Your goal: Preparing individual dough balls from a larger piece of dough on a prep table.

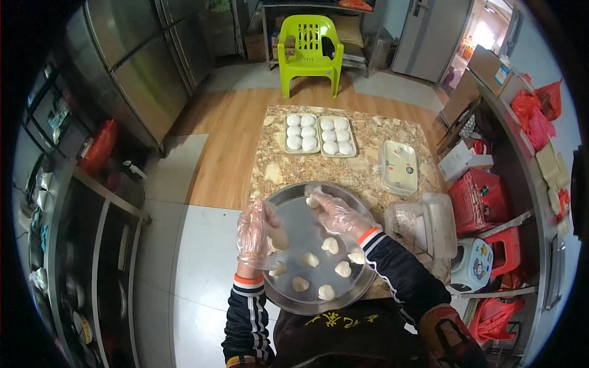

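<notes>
A wide round metal pan (294, 216) lies before me at the table's near edge. Several pale dough pieces (309, 260) are scattered over its bottom, mostly in the nearer half. My left hand (255, 230), in a clear plastic glove, is closed above the pan's left rim around a lump of dough (278, 239) that bulges out below the fingers. Also gloved, my right hand (343, 215) reaches over the far side of the pan. Its fingertips pinch a small dough piece (313, 201), partly hidden by the fingers.
Two trays (320, 133) of white round buns stand at the far side of the stone-patterned table (276, 172). Stacked empty trays (399, 168) lie at right, near a clear plastic container (441, 225). Beyond the table is a green plastic chair (310, 55). Shelves (511, 221) line the right.
</notes>
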Demonstrator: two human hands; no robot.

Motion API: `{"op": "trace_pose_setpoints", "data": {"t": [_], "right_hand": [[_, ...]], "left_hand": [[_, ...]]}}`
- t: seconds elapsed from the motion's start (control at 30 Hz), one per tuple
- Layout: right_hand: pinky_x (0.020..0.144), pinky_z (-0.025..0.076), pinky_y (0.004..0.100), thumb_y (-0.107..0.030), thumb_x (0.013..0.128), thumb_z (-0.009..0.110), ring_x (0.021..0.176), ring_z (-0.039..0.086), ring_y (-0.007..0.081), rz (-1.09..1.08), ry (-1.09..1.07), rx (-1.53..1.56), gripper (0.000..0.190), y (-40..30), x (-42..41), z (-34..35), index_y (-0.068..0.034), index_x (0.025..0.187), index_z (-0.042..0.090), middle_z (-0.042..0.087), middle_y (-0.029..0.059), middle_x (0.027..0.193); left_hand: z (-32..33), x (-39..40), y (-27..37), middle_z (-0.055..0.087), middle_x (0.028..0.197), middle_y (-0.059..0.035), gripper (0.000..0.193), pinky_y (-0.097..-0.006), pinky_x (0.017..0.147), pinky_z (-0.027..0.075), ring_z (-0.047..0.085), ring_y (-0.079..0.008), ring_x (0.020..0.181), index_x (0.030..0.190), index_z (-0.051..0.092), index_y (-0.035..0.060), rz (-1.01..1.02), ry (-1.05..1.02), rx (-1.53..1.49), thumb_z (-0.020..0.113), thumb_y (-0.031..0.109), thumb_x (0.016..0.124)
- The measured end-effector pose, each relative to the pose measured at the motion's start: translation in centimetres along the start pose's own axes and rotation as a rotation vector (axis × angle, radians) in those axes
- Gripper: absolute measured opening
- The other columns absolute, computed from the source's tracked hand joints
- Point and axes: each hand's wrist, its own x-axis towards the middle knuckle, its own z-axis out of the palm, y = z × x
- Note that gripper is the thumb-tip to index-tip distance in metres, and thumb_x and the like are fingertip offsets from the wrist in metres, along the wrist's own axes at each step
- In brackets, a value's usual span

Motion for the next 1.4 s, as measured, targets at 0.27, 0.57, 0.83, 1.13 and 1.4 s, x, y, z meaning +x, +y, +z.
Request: {"op": "trace_pose_setpoints", "data": {"t": [0.27,0.57,0.83,1.13,1.4], "right_hand": [[0.084,0.052,0.0292,-0.013,0.091,0.069,0.097,0.063,0.0135,0.221,-0.177,0.94,0.03,-7.7,2.7,-6.6,-0.003,0.119,0.062,0.065,0.0067,0.105],[0.078,0.049,0.0241,-0.008,0.09,0.073,0.09,0.057,0.0063,0.441,-0.168,1.163,0.018,-5.5,0.4,-4.4,-0.004,0.106,0.065,0.064,-0.0004,0.098],[0.09,0.053,0.0407,-0.02,0.082,0.08,0.094,0.065,0.0299,-0.057,0.004,0.48,0.047,-8.4,0.7,-6.4,-0.005,0.124,0.063,0.065,0.0154,0.116],[0.083,0.051,0.039,-0.015,0.084,0.074,0.095,0.062,0.0286,0.114,-0.181,0.528,0.037,-8.5,0.3,-7.6,-0.004,0.116,0.06,0.059,0.0134,0.11],[0.08,0.045,0.035,-0.009,0.079,0.07,0.089,0.054,0.0275,0.102,-0.116,0.693,0.023,-8.1,0.5,-6.4,-0.003,0.095,0.054,0.052,0.0107,0.094]], "left_hand": [[2.7,0.2,-0.1,0.06,0.129,-0.012,0.032,-0.0366,0.105,0.044,0.056,-0.0215,0.122,0.129,0.056,0.0019,0.109,-0.205,0.149,0.05,0.023,0.105],[2.2,-0.4,0.5,0.038,0.155,-0.0155,0.07,-0.0432,0.115,0.034,0.037,-0.0319,0.143,0.149,0.036,0.0022,0.064,-0.385,0.234,0.069,0.026,0.092],[2.8,-0.6,-6.1,0.071,0.098,-0.0183,0.04,-0.0449,0.079,0.052,0.067,-0.0374,0.09,0.108,0.068,0.0072,0.163,-0.169,0.651,0.077,0.036,0.081],[4.4,-0.7,-4.6,0.061,0.073,-0.0188,0.03,-0.0494,0.064,0.045,0.061,-0.0382,0.071,0.082,0.066,0.0039,0.502,-0.172,1.121,0.07,0.034,0.08],[4.3,-1.0,-3.2,0.06,0.065,-0.0138,0.027,-0.0472,0.058,0.044,0.059,-0.035,0.062,0.073,0.063,0.006,0.61,-0.288,1.071,0.075,0.031,0.075]]}}
